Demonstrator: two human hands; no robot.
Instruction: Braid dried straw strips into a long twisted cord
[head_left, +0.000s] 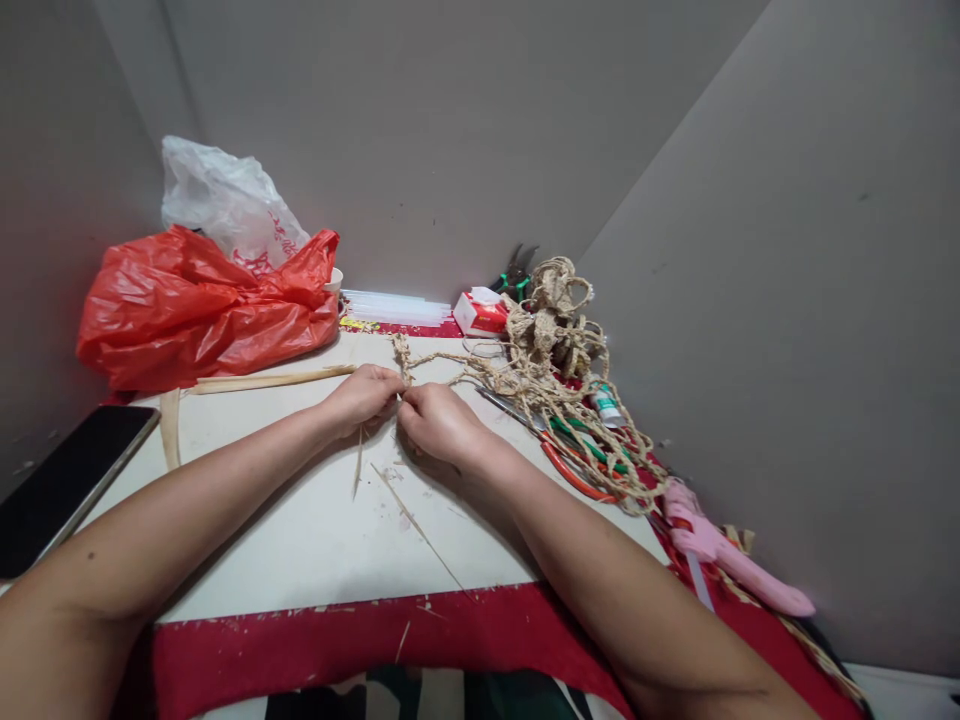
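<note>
My left hand (364, 400) and my right hand (442, 422) meet over the white board (315, 540), fingertips pinched together. Between them they grip the near end of a braided straw cord (403, 352), which stands up just beyond the fingertips. From there the cord runs right into a tangled pile of braided cord (555, 350). A thin straw strand (358, 462) hangs below my left hand. Long flat straw strips (270, 380) lie left of my left hand, and a loose strand (420, 532) rests on the board in front.
A red plastic bag (210, 310) and white bag (225, 195) stand at the back left. A phone (75, 480) lies left. Glue sticks (397, 308), a small red-white box (480, 312) and pliers (517, 275) are behind. Orange-handled scissors (574, 475) and a pink glue gun (735, 560) lie right.
</note>
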